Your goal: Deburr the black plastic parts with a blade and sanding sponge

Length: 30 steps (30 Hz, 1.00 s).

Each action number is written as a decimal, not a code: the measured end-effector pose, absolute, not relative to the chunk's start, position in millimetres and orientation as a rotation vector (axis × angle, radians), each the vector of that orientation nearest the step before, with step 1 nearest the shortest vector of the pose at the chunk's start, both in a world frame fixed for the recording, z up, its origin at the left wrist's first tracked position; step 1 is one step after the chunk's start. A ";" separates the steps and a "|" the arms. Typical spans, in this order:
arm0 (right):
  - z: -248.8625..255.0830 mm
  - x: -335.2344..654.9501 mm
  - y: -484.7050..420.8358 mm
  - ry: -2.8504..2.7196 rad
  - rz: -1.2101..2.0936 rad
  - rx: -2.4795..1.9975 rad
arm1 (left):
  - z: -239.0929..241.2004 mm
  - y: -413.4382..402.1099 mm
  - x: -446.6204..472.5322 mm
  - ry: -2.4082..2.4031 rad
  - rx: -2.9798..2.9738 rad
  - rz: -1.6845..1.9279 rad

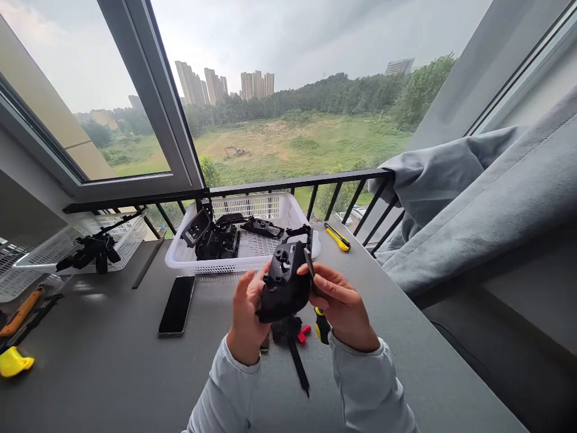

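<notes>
We're gripping a black plastic housing (283, 287) in both hands, above the grey desk (108, 367). Left hand (246, 316) clenches its lower side; right hand (342, 307) pinches a thin dark blade (309, 269) against its edge. Just behind sits a white plastic basket (225, 263) of black parts (216, 239); a yellow-handled screwdriver (321, 325) lies below.

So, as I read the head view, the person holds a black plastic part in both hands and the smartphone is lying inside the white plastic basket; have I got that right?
Not quite: the head view shows the smartphone lying on the grey table outside the white plastic basket, not inside it. The rest stands: the left hand and right hand hold the black plastic part.
</notes>
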State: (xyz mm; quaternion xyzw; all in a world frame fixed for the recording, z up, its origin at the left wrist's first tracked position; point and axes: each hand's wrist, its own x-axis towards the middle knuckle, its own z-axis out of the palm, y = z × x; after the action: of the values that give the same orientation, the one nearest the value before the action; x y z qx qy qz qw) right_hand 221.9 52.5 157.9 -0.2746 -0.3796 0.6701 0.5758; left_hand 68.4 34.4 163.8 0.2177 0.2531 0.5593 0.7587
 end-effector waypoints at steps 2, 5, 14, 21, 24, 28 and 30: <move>157.1 222.8 52.5 -0.964 1.622 -0.661 | 167.7 34.9 68.1 0.550 0.520 1.166; 155.3 222.6 52.5 -0.985 1.628 -0.664 | 168.5 33.2 71.4 0.546 0.602 1.212; 153.5 221.8 51.7 -1.127 1.402 -0.852 | 153.1 31.8 81.3 0.706 0.601 1.498; 163.3 221.2 36.5 -1.433 1.001 -1.015 | 141.8 40.1 78.6 0.952 0.698 1.734; 167.8 221.7 26.9 -1.672 0.947 -1.086 | 138.7 41.9 76.8 1.024 0.762 1.769; 172.3 216.2 17.7 -1.920 0.832 -1.157 | 137.2 41.3 76.3 1.133 0.850 1.807; 173.1 213.1 15.8 -1.988 0.818 -1.179 | 136.9 40.7 76.4 1.173 0.894 1.820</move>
State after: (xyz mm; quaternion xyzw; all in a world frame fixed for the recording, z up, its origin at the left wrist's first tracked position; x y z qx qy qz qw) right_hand 213.1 15.8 173.1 -0.4526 -0.7631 0.3140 0.3380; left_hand 76.4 40.7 136.9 0.3517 0.4612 0.7158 0.3888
